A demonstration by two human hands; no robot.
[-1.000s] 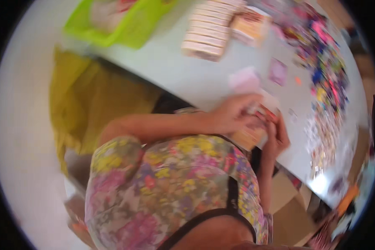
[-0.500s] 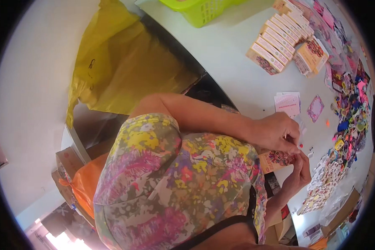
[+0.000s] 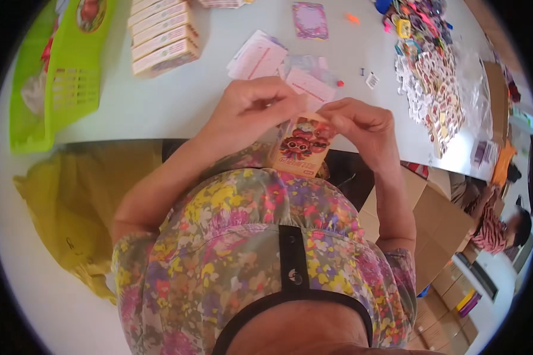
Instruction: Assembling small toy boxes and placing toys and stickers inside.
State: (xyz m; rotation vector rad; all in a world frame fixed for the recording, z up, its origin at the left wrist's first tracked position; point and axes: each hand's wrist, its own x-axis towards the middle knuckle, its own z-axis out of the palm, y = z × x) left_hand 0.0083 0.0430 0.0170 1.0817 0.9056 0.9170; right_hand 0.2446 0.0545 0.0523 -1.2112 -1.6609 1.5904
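A small orange-yellow cardboard box with cartoon faces printed on its front stands tilted at the table's near edge, close to my chest. My left hand is closed, thumb and fingers pinching at the box's upper left. At the upper right corner, my right hand is also closed, with bent fingers gripping the top edge. My fingers partly hide the top of the box. Just beyond them, printed pink-and-white cards lie on the white table, and a purple-bordered card lies farther off.
A row of similar boxes stands at the far left beside a green plastic basket. Small colourful trinkets and white-edged cutout pieces are heaped at the right. A yellow bag hangs at the left below the table. Another person is at the far right.
The whole view has turned, so the table now lies ahead of me. Both hands stay on the box, whose printed front now shows more fully. The green basket has come into fuller view.
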